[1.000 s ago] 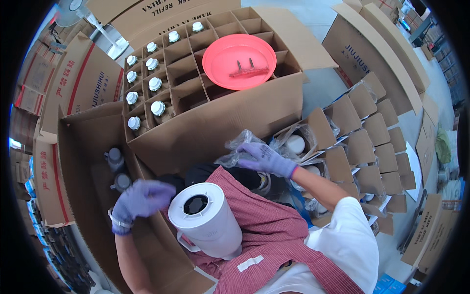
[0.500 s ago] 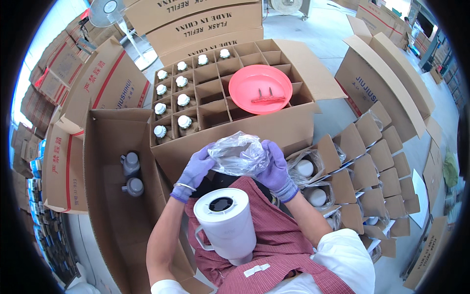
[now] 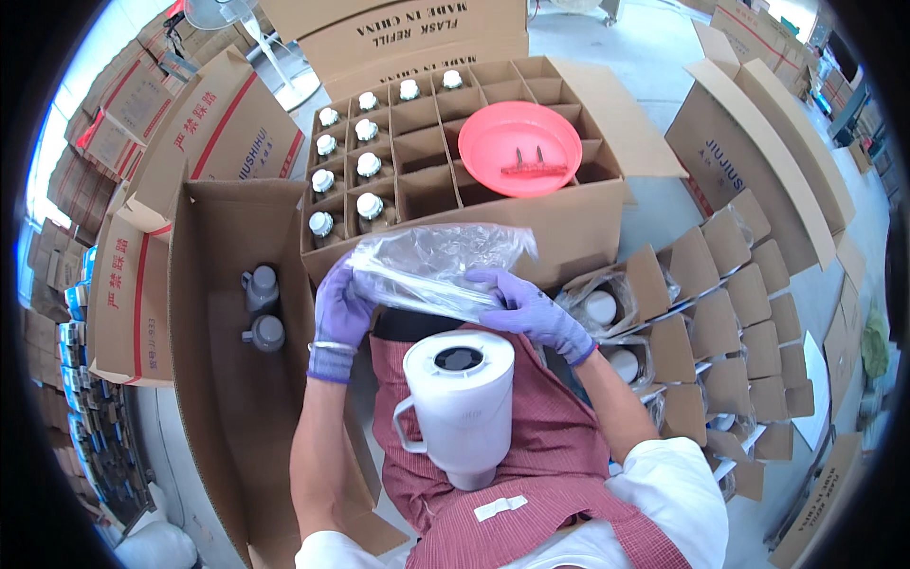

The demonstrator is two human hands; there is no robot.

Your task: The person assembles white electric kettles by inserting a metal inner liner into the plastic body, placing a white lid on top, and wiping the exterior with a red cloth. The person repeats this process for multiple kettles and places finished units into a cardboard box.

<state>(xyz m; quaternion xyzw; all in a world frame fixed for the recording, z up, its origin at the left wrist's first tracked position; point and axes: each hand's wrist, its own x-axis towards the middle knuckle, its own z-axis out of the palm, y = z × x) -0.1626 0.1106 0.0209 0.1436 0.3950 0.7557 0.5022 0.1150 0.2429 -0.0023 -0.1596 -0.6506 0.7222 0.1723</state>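
A clear plastic bag (image 3: 445,261) is stretched out between my two hands, in front of the divided carton. My left hand (image 3: 343,308), in a purple glove, is closed on the bag's left end. On the other side, my right hand (image 3: 538,318), also gloved in purple, is closed on the bag's near right edge. Below the bag, a white jug-shaped flask (image 3: 460,398) with a side handle rests upside down on my lap against the red apron (image 3: 540,436). A dark round opening shows in its upturned base.
The divided carton (image 3: 531,223) holds several white-capped bottles (image 3: 369,206). On it lies a pink dish (image 3: 483,142) with a red two-pronged tool (image 3: 534,169). A deep carton (image 3: 213,408) with two grey flasks (image 3: 264,332) stands left. Bagged flasks fill cardboard dividers (image 3: 687,341) at right.
The bag has gone from bunched up to spread out wide. My left hand has moved left, and my right hand has turned inward over the bag's edge. The view has shifted slightly.
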